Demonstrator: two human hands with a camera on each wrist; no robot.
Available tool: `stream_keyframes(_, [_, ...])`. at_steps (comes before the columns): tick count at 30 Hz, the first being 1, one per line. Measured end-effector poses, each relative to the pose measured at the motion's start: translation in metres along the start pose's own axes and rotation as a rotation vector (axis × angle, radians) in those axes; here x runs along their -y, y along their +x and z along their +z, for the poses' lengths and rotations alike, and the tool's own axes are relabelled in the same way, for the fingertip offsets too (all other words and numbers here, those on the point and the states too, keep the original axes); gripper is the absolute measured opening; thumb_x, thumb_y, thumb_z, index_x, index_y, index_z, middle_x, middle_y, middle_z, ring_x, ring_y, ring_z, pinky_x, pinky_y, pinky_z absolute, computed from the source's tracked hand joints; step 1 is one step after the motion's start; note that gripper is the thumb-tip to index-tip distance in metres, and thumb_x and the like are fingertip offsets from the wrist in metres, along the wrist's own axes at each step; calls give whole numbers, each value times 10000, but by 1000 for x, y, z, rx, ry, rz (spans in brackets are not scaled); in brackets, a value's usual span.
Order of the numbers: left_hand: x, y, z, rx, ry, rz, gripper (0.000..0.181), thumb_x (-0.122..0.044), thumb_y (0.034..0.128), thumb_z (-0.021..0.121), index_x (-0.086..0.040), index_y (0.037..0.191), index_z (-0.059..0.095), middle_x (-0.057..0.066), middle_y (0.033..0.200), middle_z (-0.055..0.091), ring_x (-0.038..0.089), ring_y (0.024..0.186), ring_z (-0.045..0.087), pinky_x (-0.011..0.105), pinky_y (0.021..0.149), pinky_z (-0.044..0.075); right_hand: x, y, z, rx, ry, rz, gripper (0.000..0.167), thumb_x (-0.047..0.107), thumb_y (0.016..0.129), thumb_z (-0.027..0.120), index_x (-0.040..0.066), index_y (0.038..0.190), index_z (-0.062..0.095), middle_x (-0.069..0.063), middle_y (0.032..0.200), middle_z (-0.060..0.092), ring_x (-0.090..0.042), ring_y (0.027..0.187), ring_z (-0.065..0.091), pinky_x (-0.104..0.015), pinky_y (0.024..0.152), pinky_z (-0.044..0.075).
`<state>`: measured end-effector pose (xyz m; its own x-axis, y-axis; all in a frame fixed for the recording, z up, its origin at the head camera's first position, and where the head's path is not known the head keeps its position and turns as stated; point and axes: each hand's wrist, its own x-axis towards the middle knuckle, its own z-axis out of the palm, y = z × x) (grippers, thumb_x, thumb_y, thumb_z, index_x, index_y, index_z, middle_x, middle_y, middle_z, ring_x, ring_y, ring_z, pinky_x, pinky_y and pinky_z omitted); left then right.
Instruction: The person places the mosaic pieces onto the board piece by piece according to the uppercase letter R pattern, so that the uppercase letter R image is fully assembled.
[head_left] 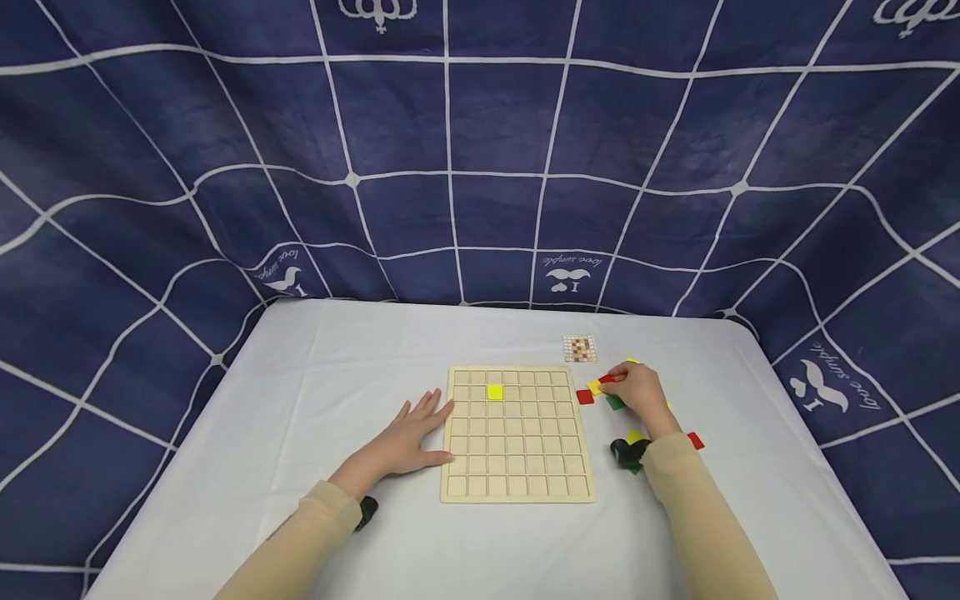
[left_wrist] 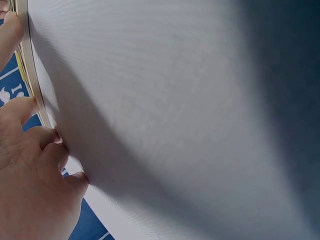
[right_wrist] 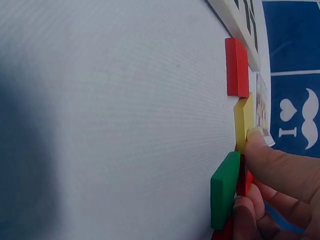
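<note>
A square wooden grid board [head_left: 517, 442] lies on the white cloth, with one yellow tile [head_left: 495, 392] in a cell of its second row from the back. My left hand [head_left: 401, 442] rests by the board's left edge, fingers spread, thumb and fingertips touching the rim. To the right of the board, my right hand [head_left: 641, 396] pinches a red tile [right_wrist: 244, 177]. Its thumb is against the end of a yellow tile [right_wrist: 243, 122]. Another red tile [right_wrist: 237, 67] lies beyond that one, and a green tile [right_wrist: 225, 190] stands nearer in the right wrist view, partly covering the pinched tile.
A small printed pattern card [head_left: 580, 348] lies behind the board's right corner. More tiles, yellow, green and red [head_left: 696, 440], lie around and under the right forearm, partly hidden. A blue checked curtain [head_left: 495, 208] surrounds the white table [head_left: 360, 350] at the back and sides.
</note>
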<state>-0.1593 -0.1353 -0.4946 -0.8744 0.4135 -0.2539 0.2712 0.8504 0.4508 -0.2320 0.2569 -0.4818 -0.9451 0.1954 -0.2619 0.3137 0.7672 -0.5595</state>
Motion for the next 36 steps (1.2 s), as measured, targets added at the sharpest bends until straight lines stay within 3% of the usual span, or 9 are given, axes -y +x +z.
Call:
stream_keyframes(10, [0,-2,1,-5,-14,7,895,-503,852,710,-167,1563,283,113,1656,117,278,1545,70,507,1253,40,-1,0,1,-5,59,30,292,189,856,766,0,1039,641,-112,883,611,-213,762,526,-246,623,429])
stream_keyframes(15, [0,-1,1,-8,-18,14,889,-490,856,711,-153,1561,287,127,1653,123,297,1543,75,516,1251,45,1,-4,2,-52,83,-17,263,183,859,763,11,1015,639,-110,872,617,-203,732,522,-223,596,427])
stream_keyframes(21, [0,-2,-1,-9,-21,19,886,-481,856,715,-140,1558,295,140,1651,131,309,1541,84,524,1249,51,19,-11,5,-96,148,-142,227,179,864,763,17,997,674,-111,872,669,-161,711,572,-204,601,450])
stream_keyframes(31, [-1,-2,-3,-9,-8,30,877,-478,862,710,-141,1558,295,142,1650,121,309,1541,76,527,1248,42,72,-28,48,48,221,-310,173,179,811,816,103,948,744,-40,883,725,-120,752,640,-245,690,508])
stream_keyframes(36, [-1,-3,-3,-9,-19,32,883,-476,858,713,-131,1556,296,149,1649,120,318,1540,76,539,1245,48,86,-30,68,103,230,-347,114,133,831,790,108,937,756,-17,845,725,-104,737,636,-247,695,520])
